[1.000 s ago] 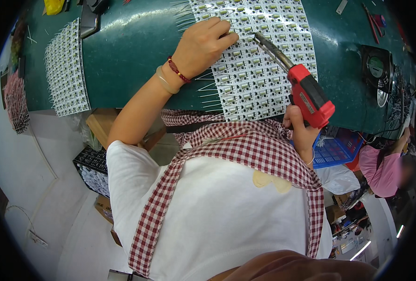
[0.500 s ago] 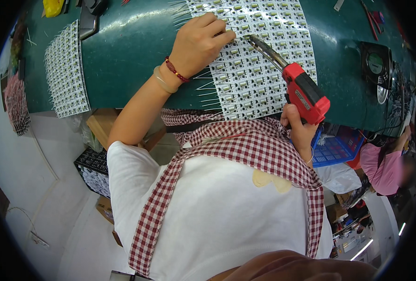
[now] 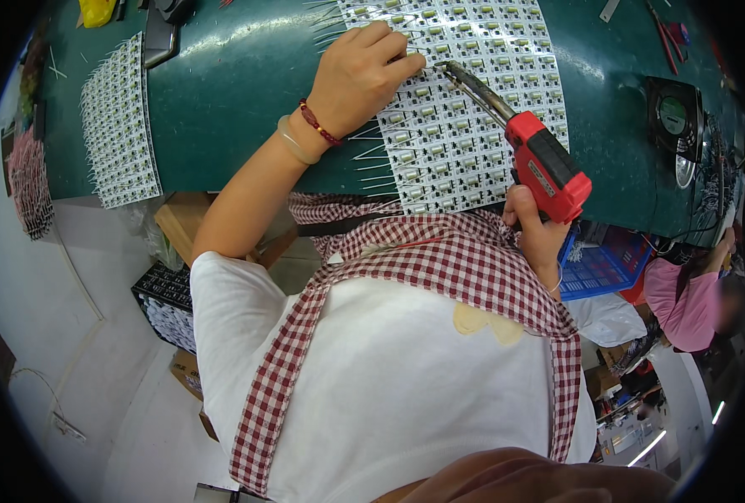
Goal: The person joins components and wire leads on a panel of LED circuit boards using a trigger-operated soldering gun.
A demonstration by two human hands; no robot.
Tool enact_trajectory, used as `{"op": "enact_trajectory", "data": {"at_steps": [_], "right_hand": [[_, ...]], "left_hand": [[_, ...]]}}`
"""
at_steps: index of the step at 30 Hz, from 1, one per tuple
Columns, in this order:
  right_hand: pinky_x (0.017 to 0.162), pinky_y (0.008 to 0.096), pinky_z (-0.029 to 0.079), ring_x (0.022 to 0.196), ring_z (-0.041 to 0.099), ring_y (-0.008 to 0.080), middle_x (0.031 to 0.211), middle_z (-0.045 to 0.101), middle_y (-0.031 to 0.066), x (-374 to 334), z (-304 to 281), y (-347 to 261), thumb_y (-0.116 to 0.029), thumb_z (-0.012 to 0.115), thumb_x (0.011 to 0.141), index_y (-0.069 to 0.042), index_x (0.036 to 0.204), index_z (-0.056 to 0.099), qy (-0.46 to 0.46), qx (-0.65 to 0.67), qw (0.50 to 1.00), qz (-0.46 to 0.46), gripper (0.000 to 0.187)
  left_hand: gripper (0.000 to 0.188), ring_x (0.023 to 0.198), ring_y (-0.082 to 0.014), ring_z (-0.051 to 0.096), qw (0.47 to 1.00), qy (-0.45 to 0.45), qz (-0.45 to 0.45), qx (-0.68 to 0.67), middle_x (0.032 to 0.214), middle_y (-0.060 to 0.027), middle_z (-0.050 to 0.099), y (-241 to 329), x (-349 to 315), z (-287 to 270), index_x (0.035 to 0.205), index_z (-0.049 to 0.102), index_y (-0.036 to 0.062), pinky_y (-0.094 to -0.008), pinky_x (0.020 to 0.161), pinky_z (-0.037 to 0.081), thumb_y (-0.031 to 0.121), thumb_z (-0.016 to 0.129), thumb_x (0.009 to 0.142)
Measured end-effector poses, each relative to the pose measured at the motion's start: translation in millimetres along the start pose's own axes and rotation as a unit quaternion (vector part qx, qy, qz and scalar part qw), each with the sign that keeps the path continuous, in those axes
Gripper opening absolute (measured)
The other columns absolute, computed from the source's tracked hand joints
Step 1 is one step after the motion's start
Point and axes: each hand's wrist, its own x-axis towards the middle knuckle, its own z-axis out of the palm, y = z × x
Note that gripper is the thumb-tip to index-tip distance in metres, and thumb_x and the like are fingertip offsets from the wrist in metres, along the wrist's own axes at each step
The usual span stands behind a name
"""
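A white sheet of circuit boards (image 3: 448,159) lies before me, its rows carrying small pale components. Thin white wires (image 3: 371,157) stick out past its left edge. My left hand (image 3: 367,71) rests over the upper left part of the sheet, thumb and forefinger pinched together; what sits between them is too small to make out. In my right hand (image 3: 533,222) is a red and black soldering gun (image 3: 548,168), gripped by its handle at the sheet's near right side. Its dark tip points up and left, close to the pinched left fingertips.
Another wired board sheet (image 3: 121,126) lies on the green table (image 3: 247,109) at left. A bundle of pink wires (image 3: 29,184) hangs at the far left. At right stand a black device (image 3: 674,113) and a blue crate (image 3: 603,264). Another person's pink sleeve (image 3: 678,302) shows beyond.
Almost nothing differs. My left hand and the soldering gun's tip have shifted very slightly; both hands keep their grip.
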Motion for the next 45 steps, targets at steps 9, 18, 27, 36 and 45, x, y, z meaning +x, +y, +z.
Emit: {"op": "enact_trajectory", "data": {"at_steps": [9,18,27,36,45], "right_hand": [[0.049,0.0240,0.042,0.051,0.053,0.0097,0.062,0.057,0.0039,1,6,-5,-0.013,0.065,0.088,0.001,0.079,0.059,-0.013,-0.050,0.999,-0.009,0.017],[0.048,0.0213,0.044,0.053,0.055,0.0065,0.070,0.062,0.0016,4,1,1,-0.009,0.074,0.080,0.000,0.092,0.062,-0.019,-0.014,1.000,0.019,0.019],[0.048,0.0240,0.041,0.051,0.052,0.0104,0.061,0.055,0.0041,0,2,-4,-0.013,0.063,0.088,0.001,0.080,0.057,0.008,-0.029,0.999,-0.028,0.017],[0.049,0.0217,0.044,0.055,0.055,0.0057,0.070,0.061,0.0003,4,-1,0,-0.008,0.073,0.081,-0.001,0.093,0.061,-0.018,-0.022,1.000,0.013,0.019],[0.052,0.0226,0.045,0.057,0.056,0.0073,0.072,0.061,0.0015,1,-1,-1,-0.011,0.073,0.082,-0.001,0.092,0.061,-0.017,-0.035,0.999,-0.012,0.018]], "left_hand": [[0.028,0.071,-0.0168,0.054,1.000,-0.002,-0.006,0.003,0.075,0.0019,0.054,1,1,-1,0.086,0.067,0.0143,-0.0299,0.061,0.045,0.002,0.069,0.062],[0.024,0.071,-0.0176,0.053,1.000,0.003,-0.022,-0.010,0.074,0.0012,0.053,1,2,0,0.085,0.067,0.0151,-0.0303,0.061,0.045,0.003,0.070,0.064],[0.022,0.069,-0.0176,0.053,1.000,-0.003,-0.024,-0.007,0.072,0.0014,0.053,2,3,-1,0.086,0.068,0.0146,-0.0305,0.061,0.044,0.005,0.072,0.066],[0.021,0.069,-0.0176,0.052,1.000,-0.005,-0.017,-0.013,0.072,0.0012,0.053,2,4,-1,0.086,0.067,0.0136,-0.0305,0.061,0.043,0.006,0.072,0.067],[0.023,0.070,-0.0177,0.053,1.000,0.003,-0.017,-0.016,0.073,0.0010,0.054,2,3,0,0.085,0.067,0.0134,-0.0303,0.062,0.044,0.003,0.070,0.065]]}}
